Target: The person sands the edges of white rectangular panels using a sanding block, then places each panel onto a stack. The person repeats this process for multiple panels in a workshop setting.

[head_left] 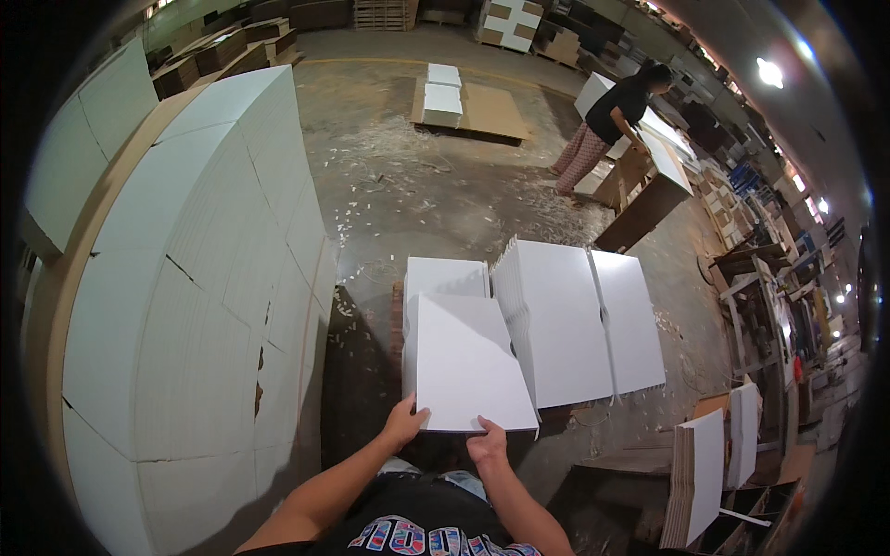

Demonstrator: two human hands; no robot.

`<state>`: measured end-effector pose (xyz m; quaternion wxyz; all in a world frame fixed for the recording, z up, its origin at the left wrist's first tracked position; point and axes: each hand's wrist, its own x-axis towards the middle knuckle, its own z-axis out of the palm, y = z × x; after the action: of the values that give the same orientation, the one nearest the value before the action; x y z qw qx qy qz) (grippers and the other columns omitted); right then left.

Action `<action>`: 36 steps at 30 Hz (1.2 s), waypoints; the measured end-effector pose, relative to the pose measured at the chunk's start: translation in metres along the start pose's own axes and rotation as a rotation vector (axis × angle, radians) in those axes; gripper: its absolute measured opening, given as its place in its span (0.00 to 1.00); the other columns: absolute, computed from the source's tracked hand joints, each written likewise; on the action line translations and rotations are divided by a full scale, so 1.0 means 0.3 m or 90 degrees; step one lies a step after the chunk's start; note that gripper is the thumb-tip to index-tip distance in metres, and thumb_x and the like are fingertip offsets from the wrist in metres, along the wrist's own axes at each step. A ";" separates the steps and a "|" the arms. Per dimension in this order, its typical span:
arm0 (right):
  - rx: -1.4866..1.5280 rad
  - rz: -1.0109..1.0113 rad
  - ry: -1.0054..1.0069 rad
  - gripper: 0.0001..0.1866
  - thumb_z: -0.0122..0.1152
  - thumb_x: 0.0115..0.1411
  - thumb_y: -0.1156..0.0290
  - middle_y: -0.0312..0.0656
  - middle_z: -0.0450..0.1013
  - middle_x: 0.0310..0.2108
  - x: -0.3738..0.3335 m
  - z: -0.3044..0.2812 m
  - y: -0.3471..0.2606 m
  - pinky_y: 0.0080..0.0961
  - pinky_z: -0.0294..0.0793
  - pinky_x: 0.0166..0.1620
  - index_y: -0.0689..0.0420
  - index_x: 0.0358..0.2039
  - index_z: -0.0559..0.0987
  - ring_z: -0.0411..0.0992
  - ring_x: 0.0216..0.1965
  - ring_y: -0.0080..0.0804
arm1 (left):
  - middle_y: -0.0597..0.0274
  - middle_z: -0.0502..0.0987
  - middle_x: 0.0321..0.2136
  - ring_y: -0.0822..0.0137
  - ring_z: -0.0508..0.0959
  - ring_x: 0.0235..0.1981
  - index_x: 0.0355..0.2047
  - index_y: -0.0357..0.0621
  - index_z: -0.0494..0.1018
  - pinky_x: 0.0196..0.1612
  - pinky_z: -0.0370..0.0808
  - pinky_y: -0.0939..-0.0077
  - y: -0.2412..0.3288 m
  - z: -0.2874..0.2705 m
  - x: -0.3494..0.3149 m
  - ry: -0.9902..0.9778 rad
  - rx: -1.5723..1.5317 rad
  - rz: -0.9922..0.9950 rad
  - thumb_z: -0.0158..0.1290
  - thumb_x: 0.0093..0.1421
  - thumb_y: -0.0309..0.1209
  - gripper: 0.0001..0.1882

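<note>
A flat white panel (468, 366) lies in front of me, over the near-left stack of white panels. At its near left corner, my left hand (404, 422) grips the edge, thumb on top and the other fingers underneath, out of sight. My right hand (488, 443) holds the near edge farther right, its thumb on the white face. Behind the held panel shows another white panel stack (447, 276). Close on the right are two more stacks, a tall one (561, 320) with uneven edges and a lower one (630, 320).
A high wall of stacked white boards (213, 269) rises on my left. Far ahead, small white stacks (442, 104) rest on a brown sheet (496, 111). At the far right a person (607, 125) leans over a workbench (649, 190). More panels (693, 473) stand near right. White scraps litter the floor.
</note>
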<state>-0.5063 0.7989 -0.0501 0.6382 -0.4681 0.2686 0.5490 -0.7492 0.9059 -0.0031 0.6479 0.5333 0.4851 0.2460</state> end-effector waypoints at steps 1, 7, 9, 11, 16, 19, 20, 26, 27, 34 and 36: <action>-0.005 -0.002 -0.005 0.15 0.65 0.74 0.80 0.41 0.81 0.56 0.035 -0.002 0.006 0.44 0.82 0.57 0.55 0.58 0.80 0.81 0.55 0.41 | 0.45 0.87 0.57 0.53 0.87 0.56 0.71 0.39 0.76 0.63 0.81 0.59 -0.008 0.007 -0.008 0.004 0.032 -0.023 0.63 0.73 0.29 0.27; -0.036 0.023 0.000 0.14 0.67 0.80 0.70 0.42 0.81 0.59 0.234 0.056 0.003 0.45 0.82 0.63 0.52 0.62 0.80 0.81 0.57 0.42 | 0.50 0.88 0.50 0.63 0.86 0.44 0.74 0.42 0.75 0.45 0.86 0.64 -0.083 0.091 0.101 0.076 -0.030 -0.175 0.55 0.74 0.21 0.28; -0.060 0.032 0.002 0.15 0.68 0.80 0.67 0.42 0.81 0.59 0.308 0.069 0.010 0.46 0.82 0.63 0.51 0.64 0.79 0.80 0.57 0.43 | 0.51 0.87 0.49 0.66 0.85 0.41 0.76 0.44 0.74 0.40 0.86 0.67 -0.132 0.107 0.204 0.101 -0.034 -0.190 0.52 0.75 0.19 0.30; -0.093 0.040 0.045 0.17 0.68 0.81 0.66 0.41 0.80 0.58 0.393 0.063 0.010 0.47 0.81 0.64 0.51 0.65 0.78 0.80 0.58 0.43 | 0.51 0.87 0.48 0.64 0.85 0.40 0.76 0.45 0.74 0.41 0.86 0.67 -0.206 0.135 0.288 0.129 -0.036 -0.176 0.51 0.75 0.19 0.30; -0.167 0.078 0.005 0.23 0.69 0.81 0.62 0.45 0.79 0.62 0.550 -0.022 0.009 0.54 0.80 0.70 0.54 0.69 0.75 0.80 0.62 0.46 | 0.49 0.88 0.47 0.59 0.87 0.40 0.71 0.44 0.79 0.44 0.86 0.61 -0.428 0.183 0.393 0.166 0.013 -0.256 0.50 0.75 0.20 0.27; -0.247 0.127 -0.035 0.28 0.71 0.79 0.63 0.51 0.79 0.65 0.592 -0.111 -0.005 0.59 0.81 0.70 0.59 0.72 0.72 0.80 0.64 0.51 | 0.47 0.89 0.45 0.53 0.88 0.44 0.62 0.37 0.83 0.49 0.86 0.54 -0.559 0.205 0.388 0.163 0.170 -0.292 0.54 0.75 0.27 0.19; -0.321 0.170 -0.033 0.30 0.70 0.80 0.63 0.53 0.78 0.67 0.602 -0.145 -0.016 0.60 0.81 0.71 0.61 0.73 0.71 0.79 0.67 0.52 | 0.47 0.89 0.45 0.51 0.89 0.45 0.59 0.35 0.83 0.51 0.86 0.52 -0.592 0.218 0.376 0.169 0.252 -0.312 0.55 0.74 0.29 0.18; -0.299 0.193 0.073 0.38 0.62 0.84 0.58 0.59 0.62 0.82 0.639 -0.306 -0.050 0.56 0.76 0.77 0.64 0.82 0.60 0.68 0.78 0.58 | 0.43 0.83 0.66 0.45 0.85 0.61 0.69 0.34 0.77 0.65 0.81 0.44 -0.672 0.321 0.318 0.129 -0.029 -0.699 0.58 0.78 0.43 0.29; -0.266 0.178 0.080 0.38 0.61 0.84 0.57 0.58 0.61 0.82 0.650 -0.320 -0.057 0.56 0.75 0.78 0.64 0.83 0.59 0.66 0.79 0.58 | 0.43 0.82 0.67 0.46 0.85 0.62 0.71 0.34 0.75 0.65 0.81 0.45 -0.682 0.341 0.309 0.163 -0.135 -0.673 0.59 0.77 0.45 0.31; -0.181 0.132 0.075 0.36 0.56 0.83 0.67 0.53 0.50 0.88 0.743 -0.263 -0.110 0.56 0.69 0.81 0.63 0.84 0.57 0.60 0.84 0.57 | 0.47 0.79 0.68 0.47 0.82 0.63 0.75 0.42 0.70 0.65 0.78 0.44 -0.765 0.407 0.445 0.263 -0.484 -0.605 0.58 0.79 0.50 0.34; -0.216 0.134 0.107 0.37 0.56 0.83 0.67 0.53 0.50 0.88 0.741 -0.237 -0.124 0.57 0.70 0.80 0.64 0.84 0.56 0.61 0.83 0.58 | 0.49 0.81 0.63 0.48 0.82 0.61 0.73 0.43 0.71 0.62 0.78 0.46 -0.754 0.408 0.497 0.305 -0.562 -0.615 0.58 0.79 0.51 0.32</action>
<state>-0.4025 0.8369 -0.2591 0.4646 -0.5822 0.2719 0.6093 -0.6242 0.9051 -0.2730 0.7161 -0.1243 0.6521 0.2154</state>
